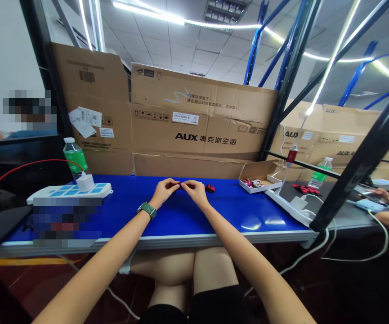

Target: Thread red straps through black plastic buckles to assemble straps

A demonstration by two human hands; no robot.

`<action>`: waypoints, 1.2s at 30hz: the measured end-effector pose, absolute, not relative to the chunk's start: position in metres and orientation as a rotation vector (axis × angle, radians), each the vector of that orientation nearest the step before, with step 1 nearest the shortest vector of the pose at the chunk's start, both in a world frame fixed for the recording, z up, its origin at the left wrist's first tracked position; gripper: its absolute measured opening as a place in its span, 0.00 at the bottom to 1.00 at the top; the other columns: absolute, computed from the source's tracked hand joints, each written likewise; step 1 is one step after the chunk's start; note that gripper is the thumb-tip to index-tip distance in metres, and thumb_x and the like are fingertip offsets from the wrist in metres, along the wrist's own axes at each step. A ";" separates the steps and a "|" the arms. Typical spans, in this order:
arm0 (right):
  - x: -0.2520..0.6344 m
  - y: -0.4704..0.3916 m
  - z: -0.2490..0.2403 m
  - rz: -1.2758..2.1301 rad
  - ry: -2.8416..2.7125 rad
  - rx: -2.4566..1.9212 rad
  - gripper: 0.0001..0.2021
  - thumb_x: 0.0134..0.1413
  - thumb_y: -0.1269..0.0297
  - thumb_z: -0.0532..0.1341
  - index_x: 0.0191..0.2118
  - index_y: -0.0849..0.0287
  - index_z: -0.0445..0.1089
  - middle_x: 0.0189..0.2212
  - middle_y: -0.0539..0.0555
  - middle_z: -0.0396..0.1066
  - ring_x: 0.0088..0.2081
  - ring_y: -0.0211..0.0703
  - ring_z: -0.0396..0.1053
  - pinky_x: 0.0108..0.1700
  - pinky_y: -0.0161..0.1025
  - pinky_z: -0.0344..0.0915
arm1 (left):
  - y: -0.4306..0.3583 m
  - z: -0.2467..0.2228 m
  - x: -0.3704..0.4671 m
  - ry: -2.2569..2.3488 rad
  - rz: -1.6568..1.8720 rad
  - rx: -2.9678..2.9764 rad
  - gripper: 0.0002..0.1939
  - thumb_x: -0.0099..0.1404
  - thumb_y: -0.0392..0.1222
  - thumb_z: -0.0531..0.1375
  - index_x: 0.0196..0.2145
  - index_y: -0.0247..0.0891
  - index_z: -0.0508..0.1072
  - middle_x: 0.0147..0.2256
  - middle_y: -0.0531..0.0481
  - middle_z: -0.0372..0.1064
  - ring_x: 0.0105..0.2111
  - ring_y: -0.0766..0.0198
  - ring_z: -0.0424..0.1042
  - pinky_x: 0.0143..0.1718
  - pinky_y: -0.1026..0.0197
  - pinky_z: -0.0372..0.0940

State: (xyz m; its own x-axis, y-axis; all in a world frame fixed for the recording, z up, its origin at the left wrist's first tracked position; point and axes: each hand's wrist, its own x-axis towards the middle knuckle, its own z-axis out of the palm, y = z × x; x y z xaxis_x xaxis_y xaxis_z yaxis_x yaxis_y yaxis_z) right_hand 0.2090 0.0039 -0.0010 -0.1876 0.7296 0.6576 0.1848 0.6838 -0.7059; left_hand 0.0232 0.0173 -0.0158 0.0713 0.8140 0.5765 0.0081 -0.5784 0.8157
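My left hand (163, 191), with a green watch (147, 209) on its wrist, and my right hand (196, 192) meet over the blue tabletop (194, 218). Fingers and thumbs of both are pinched together around something small, dark and partly red, mostly hidden by the fingertips. A small red and black piece (210, 188) lies on the table just right of my right hand. Farther right stands a shallow open box (261, 185) with small pink, white and other pieces inside.
At the left are a white power strip (69, 192) with a plugged-in charger (85, 182), a red cable (22, 166) and a green-labelled bottle (75, 155). Cardboard (197, 121) walls the back. Another power strip (292, 208) and a dark post (346, 166) stand right; co-workers sit either side.
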 end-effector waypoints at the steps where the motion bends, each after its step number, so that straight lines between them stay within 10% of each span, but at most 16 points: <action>1: 0.209 0.004 -0.001 0.567 -1.729 -0.750 0.14 0.57 0.51 0.64 0.35 0.56 0.80 0.34 0.55 0.80 0.36 0.50 0.77 0.42 0.43 0.71 | 0.017 -0.016 0.023 0.816 1.574 1.702 0.21 0.52 0.56 0.71 0.34 0.36 0.78 0.39 0.41 0.79 0.39 0.53 0.78 0.45 0.51 0.71; 17: 0.208 0.005 0.000 0.117 -1.969 -0.761 0.11 0.65 0.64 0.56 0.38 0.56 0.76 0.35 0.58 0.72 0.38 0.47 0.69 0.46 0.42 0.65 | 0.019 -0.021 0.023 0.822 1.529 1.709 0.19 0.50 0.55 0.72 0.31 0.36 0.78 0.36 0.43 0.79 0.37 0.54 0.77 0.45 0.52 0.70; 36: 0.201 0.022 -0.013 0.978 -1.623 -0.791 0.18 0.45 0.47 0.69 0.32 0.58 0.74 0.28 0.52 0.76 0.33 0.44 0.75 0.37 0.38 0.71 | 0.017 -0.019 0.023 0.984 1.616 1.761 0.18 0.52 0.55 0.71 0.33 0.38 0.81 0.35 0.43 0.80 0.35 0.53 0.77 0.43 0.53 0.71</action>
State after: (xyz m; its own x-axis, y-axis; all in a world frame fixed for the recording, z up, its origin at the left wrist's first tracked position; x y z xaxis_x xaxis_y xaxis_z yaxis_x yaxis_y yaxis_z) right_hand 0.2015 0.0217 -0.0132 -0.2465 0.8679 0.4312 0.0238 0.4503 -0.8926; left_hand 0.0229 0.0171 -0.0193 0.0095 0.8098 0.5866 0.1492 -0.5813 0.7999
